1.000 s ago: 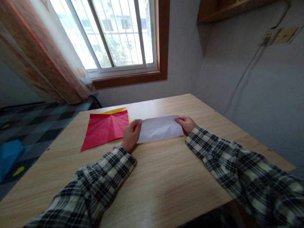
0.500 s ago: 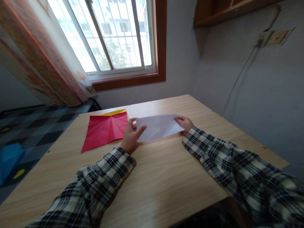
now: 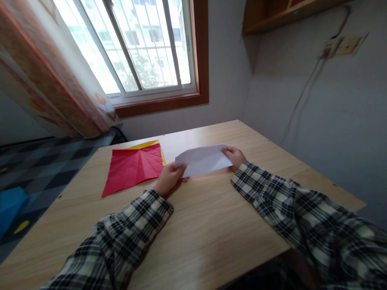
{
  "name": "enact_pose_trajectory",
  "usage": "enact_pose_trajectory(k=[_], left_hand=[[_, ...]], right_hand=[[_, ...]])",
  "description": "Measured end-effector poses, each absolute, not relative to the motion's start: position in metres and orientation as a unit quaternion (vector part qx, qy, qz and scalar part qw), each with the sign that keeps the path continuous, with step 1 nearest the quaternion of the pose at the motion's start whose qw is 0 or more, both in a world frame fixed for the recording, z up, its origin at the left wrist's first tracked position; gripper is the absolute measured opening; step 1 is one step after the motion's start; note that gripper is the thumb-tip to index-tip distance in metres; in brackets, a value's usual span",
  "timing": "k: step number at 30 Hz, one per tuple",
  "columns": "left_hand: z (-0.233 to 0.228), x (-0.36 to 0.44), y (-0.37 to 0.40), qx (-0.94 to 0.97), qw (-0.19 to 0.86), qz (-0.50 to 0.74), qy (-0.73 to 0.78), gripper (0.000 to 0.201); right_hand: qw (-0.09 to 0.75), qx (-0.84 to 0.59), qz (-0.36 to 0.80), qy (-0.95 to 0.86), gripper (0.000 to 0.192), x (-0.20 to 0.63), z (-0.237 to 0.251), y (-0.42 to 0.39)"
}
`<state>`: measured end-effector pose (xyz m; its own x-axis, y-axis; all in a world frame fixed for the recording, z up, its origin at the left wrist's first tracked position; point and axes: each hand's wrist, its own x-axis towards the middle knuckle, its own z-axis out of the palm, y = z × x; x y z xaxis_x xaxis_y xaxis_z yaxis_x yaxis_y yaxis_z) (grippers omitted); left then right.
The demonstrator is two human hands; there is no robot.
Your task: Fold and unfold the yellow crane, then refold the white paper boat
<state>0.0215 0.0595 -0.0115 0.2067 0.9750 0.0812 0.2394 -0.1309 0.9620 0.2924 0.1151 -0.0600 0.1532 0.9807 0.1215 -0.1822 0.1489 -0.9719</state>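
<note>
A folded white paper [image 3: 204,160] is lifted a little off the wooden table [image 3: 205,225], tilted toward me. My left hand [image 3: 169,179] pinches its near left corner. My right hand [image 3: 235,156] grips its right end. Both arms wear black-and-white checked sleeves. To the left of my left hand a creased red paper square [image 3: 133,167] lies flat on the table, with a yellow sheet [image 3: 148,144] peeking out from under its far edge.
A window with bars [image 3: 145,48] and a patterned curtain [image 3: 45,76] stand behind the table. A grey wall [image 3: 317,112] runs along the right side, with a socket and cable. A checked floor and a blue object [image 3: 9,205] lie to the left.
The white paper has been raised off the table and tilted. My left hand slid from its far left corner down to the near left corner. My right hand stayed.
</note>
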Motion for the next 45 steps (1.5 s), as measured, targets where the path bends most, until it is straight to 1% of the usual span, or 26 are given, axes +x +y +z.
enact_pose_trajectory(k=[3,4,6,9,11,14,18,22,24,26,32,34,40,43,45], left_hand=[[-0.007,0.018,0.061,0.734,0.253,0.379,0.503,0.023],[-0.006,0.017,0.062,0.755,0.208,0.371,0.5,0.022],[-0.007,0.015,0.062,0.768,0.177,0.376,0.486,0.022],[-0.011,0.014,0.063,0.733,0.224,0.43,0.477,0.023],[-0.014,0.015,0.063,0.685,0.274,0.466,0.487,0.027],[-0.014,0.018,0.062,0.628,0.334,0.493,0.5,0.034],[-0.015,0.026,0.059,0.589,0.382,0.516,0.49,0.036],[-0.016,0.038,0.055,0.588,0.428,0.509,0.46,0.035],[-0.015,0.042,0.053,0.602,0.441,0.493,0.448,0.036],[-0.013,0.044,0.051,0.612,0.451,0.476,0.442,0.039],[-0.009,0.043,0.049,0.589,0.51,0.456,0.43,0.053],[-0.009,0.042,0.049,0.596,0.521,0.447,0.416,0.054],[-0.009,0.039,0.049,0.683,0.495,0.36,0.398,0.044],[-0.007,0.041,0.048,0.693,0.471,0.353,0.417,0.048],[-0.006,0.043,0.047,0.681,0.459,0.37,0.433,0.051]], right_hand=[[0.631,-0.449,0.455,-0.44,0.043,0.289,-0.059,0.114],[0.635,-0.445,0.462,-0.43,0.043,0.287,-0.056,0.112],[0.636,-0.431,0.493,-0.409,0.043,0.286,-0.05,0.108],[0.621,-0.371,0.562,-0.401,0.044,0.285,-0.037,0.1],[0.595,-0.318,0.617,-0.406,0.05,0.285,-0.031,0.094],[0.547,-0.325,0.652,-0.412,0.053,0.282,-0.03,0.09],[0.454,-0.35,0.623,-0.532,0.051,0.271,-0.034,0.089],[0.393,-0.387,0.539,-0.637,0.06,0.256,-0.035,0.083],[0.396,-0.403,0.481,-0.671,0.062,0.249,-0.034,0.077],[0.414,-0.404,0.449,-0.681,0.064,0.244,-0.034,0.07],[0.429,-0.426,0.464,-0.648,0.068,0.24,-0.034,0.065],[0.428,-0.43,0.461,-0.647,0.069,0.241,-0.034,0.066],[0.407,-0.454,0.449,-0.654,0.067,0.243,-0.033,0.067],[0.404,-0.47,0.451,-0.642,0.066,0.244,-0.034,0.068],[0.405,-0.478,0.457,-0.631,0.065,0.244,-0.036,0.068]])
